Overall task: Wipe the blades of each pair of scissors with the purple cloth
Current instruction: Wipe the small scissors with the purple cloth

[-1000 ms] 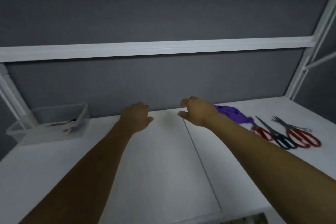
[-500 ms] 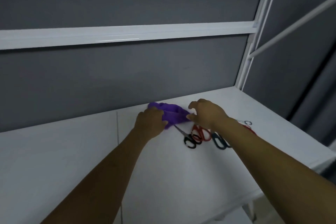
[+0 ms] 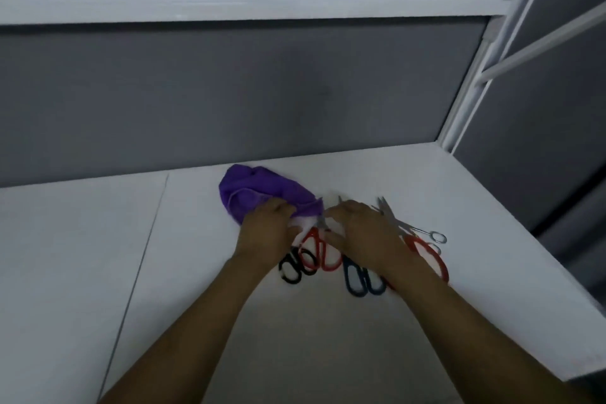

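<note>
Beneath the left grip (image 3: pixel 266 224), clutched, lies the purple cloth (image 3: pixel 259 190); right grip (image 3: pixel 360 230) unclear.

Left grip (image 3: pixel 265 226) and right grip (image 3: pixel 364 233) are bare; both forearms (image 3: pixel 203 315) look bare too, though light is dim.

surface: white table (image 3: pixel 426 180) (seamed) | behind: grey panel (image 3: pixel 229 92); white rail (image 3: pixel 229 0) | right: white post (image 3: pixel 460 108)

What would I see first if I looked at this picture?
The bright purple cloth, bunched at the back of the white table, with the left hand on its near edge. Right beside it lies a jumble of scissors with red, black and blue handles, and the right hand is over them.
</note>
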